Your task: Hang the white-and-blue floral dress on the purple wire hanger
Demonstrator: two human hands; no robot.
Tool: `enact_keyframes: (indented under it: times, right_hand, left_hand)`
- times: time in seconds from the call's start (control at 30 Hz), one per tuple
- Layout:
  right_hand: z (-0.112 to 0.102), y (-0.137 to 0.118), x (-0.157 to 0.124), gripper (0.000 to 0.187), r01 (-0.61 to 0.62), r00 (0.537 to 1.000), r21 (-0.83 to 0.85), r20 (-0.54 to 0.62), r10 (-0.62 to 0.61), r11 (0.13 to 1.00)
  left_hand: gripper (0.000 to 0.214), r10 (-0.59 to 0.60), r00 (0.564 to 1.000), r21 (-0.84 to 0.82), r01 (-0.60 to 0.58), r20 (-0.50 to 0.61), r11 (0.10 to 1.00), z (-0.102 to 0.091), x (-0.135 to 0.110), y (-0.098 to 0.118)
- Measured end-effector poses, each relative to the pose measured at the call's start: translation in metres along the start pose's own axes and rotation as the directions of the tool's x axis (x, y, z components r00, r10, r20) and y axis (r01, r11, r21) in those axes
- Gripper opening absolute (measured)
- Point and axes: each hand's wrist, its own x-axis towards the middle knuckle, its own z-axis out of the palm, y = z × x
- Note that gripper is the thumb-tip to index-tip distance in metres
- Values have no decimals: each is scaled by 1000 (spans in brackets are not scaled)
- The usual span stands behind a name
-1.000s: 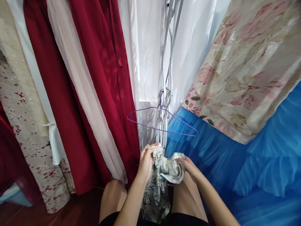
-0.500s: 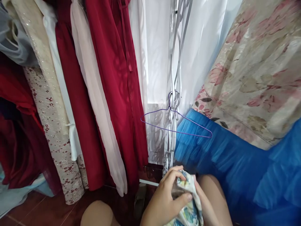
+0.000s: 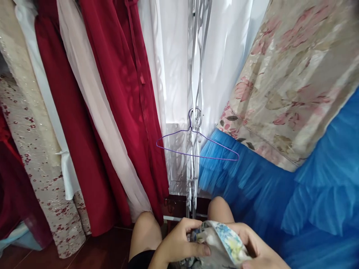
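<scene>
A piece of floral cloth (image 3: 221, 243), white with blue, green and yellow flowers, is bunched between my two hands at the bottom of the view. Its near side shows a greyish inner face, and a folded edge runs across it. My left hand (image 3: 182, 241) grips the left side, with the thumb laid over the cloth. On the right side, my right hand (image 3: 252, 243) closes its fingers on the folded edge. The cloth's lower part is cut off by the frame. Ahead of my hands, a bare purple wire hanger (image 3: 196, 155) hangs from a white metal stand (image 3: 193, 93).
Long dark red dresses (image 3: 123, 93), a pale pink one (image 3: 92, 97) and a beige flowered one (image 3: 42, 164) hang at left. To the right are a floral dress (image 3: 280, 93) and blue ruffled tulle (image 3: 252, 179). A white curtain (image 3: 174, 74) hangs behind; the floor (image 3: 112, 246) is reddish-brown tile.
The camera view has shifted rightward. The cloth has been turned and spread wider, showing its inner face, and my right hand has come more into sight. My knees have moved closer together.
</scene>
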Motion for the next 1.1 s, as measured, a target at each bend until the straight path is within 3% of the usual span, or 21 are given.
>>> enact_keyframes:
  times: [0.1,0.2,0.27,0.37,0.43,0.5,0.53,0.57,0.67,0.73,0.83,0.93,1.0,1.1]
  right_hand:
    - [-19,-31,-12,69,-5,999,-255,-46,-7,967]
    - [-50,-60,-9,42,-12,984,-519,-156,-81,855]
    - [-80,-79,4,21,11,943,-579,-266,-201,815]
    - [-128,-109,37,16,130,830,-582,-379,-409,803]
    - [-154,-129,64,14,184,748,-641,-401,-529,745]
    - [-166,-146,94,16,208,699,-720,-364,-615,662]
    - [-167,-152,108,20,200,698,-744,-348,-626,638]
    - [-164,-157,122,25,185,725,-744,-338,-600,642]
    - [-148,-163,154,36,115,879,-636,-292,-377,763]
    - [-136,-164,165,37,69,937,-540,-253,-239,839]
    - [-124,-165,168,38,36,957,-430,-244,-154,902]
    - [-118,-166,162,33,26,971,-361,-213,-109,932]
    - [-116,-167,159,30,27,975,-336,-200,-99,941]
    - [-114,-170,156,30,32,976,-323,-195,-100,946]
  left_hand:
    - [39,-130,987,245,149,-93,958,-20,0,-16]
    - [38,-115,963,499,226,-243,837,-49,-3,-15]
    - [40,-47,959,593,211,-280,777,-65,-3,-6]
    - [42,43,967,614,126,-253,779,-75,0,16]
    - [43,87,967,565,66,-241,823,-72,5,33]
    - [42,122,961,473,11,-249,881,-67,10,49]
    - [42,145,954,418,-23,-262,908,-65,13,56]
    - [41,172,943,367,-58,-284,929,-65,16,62]
    - [41,241,891,286,-133,-385,949,-73,19,73]
    - [41,268,852,308,-134,-449,942,-87,17,75]
    - [38,338,822,525,-58,-458,849,-117,11,69]
    - [29,371,877,841,67,-306,537,-155,7,58]
    - [18,329,898,909,152,-291,388,-181,9,51]
    - [6,311,871,892,255,-379,372,-219,20,52]
